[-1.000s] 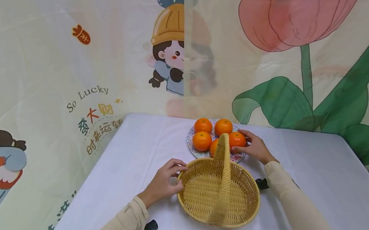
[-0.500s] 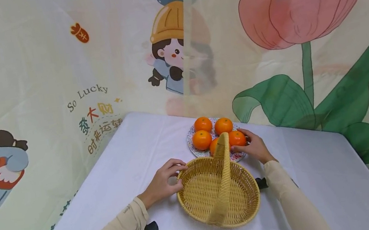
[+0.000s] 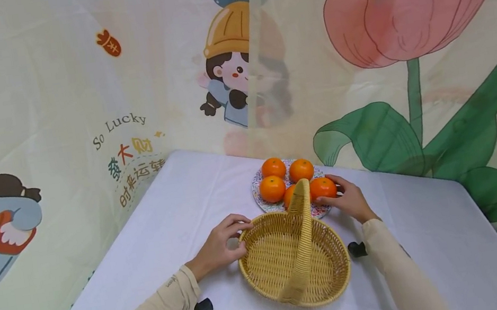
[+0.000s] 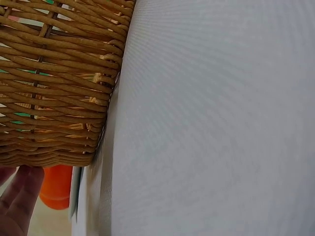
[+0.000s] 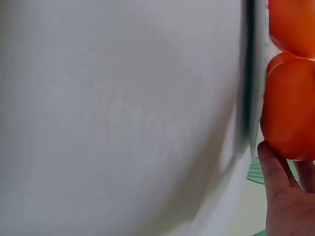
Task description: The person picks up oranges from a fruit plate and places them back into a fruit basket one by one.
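Observation:
My left hand [image 3: 218, 244] holds the left rim of a wicker basket [image 3: 269, 259] with a tall arched handle. In the left wrist view, its fingers [image 4: 23, 196] reach the edge of the woven wall [image 4: 54, 88]. Beyond the basket, several oranges sit on a patterned plate [image 3: 256, 192]. My right hand [image 3: 352, 201] grips the rightmost orange [image 3: 323, 188], thumb on the near side and fingers round its right. The right wrist view shows fingertips against that orange [image 5: 290, 110], low over the plate's edge [image 5: 257, 83]. Part of one orange [image 3: 289, 197] is hidden behind the handle.
A white cloth [image 3: 207, 198] covers the table, which ends at a printed fabric backdrop [image 3: 179, 79]. Small black pieces [image 3: 202, 308] show beside each wrist. The handle [image 3: 304, 221] arches up between the two hands.
My right hand and the rightmost orange have shifted slightly to the right. The left hand and the basket have stayed in place.

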The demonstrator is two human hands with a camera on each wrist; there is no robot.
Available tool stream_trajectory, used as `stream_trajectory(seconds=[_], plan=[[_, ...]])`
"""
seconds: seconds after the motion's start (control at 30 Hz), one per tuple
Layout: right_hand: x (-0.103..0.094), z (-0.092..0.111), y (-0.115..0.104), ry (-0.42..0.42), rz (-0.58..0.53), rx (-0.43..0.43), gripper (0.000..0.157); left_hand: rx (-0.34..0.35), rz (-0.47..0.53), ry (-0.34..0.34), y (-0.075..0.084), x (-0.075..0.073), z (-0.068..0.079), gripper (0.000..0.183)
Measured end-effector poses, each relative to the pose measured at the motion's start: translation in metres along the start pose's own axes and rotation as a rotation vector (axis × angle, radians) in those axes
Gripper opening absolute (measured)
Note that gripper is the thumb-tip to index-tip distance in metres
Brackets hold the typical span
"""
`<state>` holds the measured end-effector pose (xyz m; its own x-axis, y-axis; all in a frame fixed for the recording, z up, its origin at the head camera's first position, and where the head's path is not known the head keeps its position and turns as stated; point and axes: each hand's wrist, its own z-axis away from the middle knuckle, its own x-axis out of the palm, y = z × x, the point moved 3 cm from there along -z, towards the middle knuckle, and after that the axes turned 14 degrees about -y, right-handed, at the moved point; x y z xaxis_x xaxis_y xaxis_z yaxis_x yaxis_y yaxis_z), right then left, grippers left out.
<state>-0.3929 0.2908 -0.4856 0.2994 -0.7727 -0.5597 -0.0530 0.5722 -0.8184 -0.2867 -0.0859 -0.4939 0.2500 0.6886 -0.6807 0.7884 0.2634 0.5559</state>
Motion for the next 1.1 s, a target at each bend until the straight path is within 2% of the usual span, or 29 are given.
stream_trajectory(seconds=[0.27,0.57,0.83,0.97,1.1], plan=[[-0.013,0.031,-0.019,0.045,0.005,-0.091,0.087,-0.044,0.041,0.008,0.003,-0.003,0.0,0.041],[-0.011,0.078,-0.042,-0.016,0.004,-0.189,0.08,-0.053,0.077,0.009,0.004,-0.002,0.002,0.04],[0.007,0.109,-0.081,-0.098,0.014,-0.283,0.075,-0.057,0.104,0.013,0.004,-0.002,0.001,0.041],[0.023,0.116,-0.094,-0.143,0.034,-0.338,0.073,-0.048,0.102,0.015,0.004,-0.001,0.003,0.042],[0.043,0.118,-0.102,-0.2,0.031,-0.357,0.072,-0.05,0.095,0.023,0.004,0.0,0.006,0.042]])
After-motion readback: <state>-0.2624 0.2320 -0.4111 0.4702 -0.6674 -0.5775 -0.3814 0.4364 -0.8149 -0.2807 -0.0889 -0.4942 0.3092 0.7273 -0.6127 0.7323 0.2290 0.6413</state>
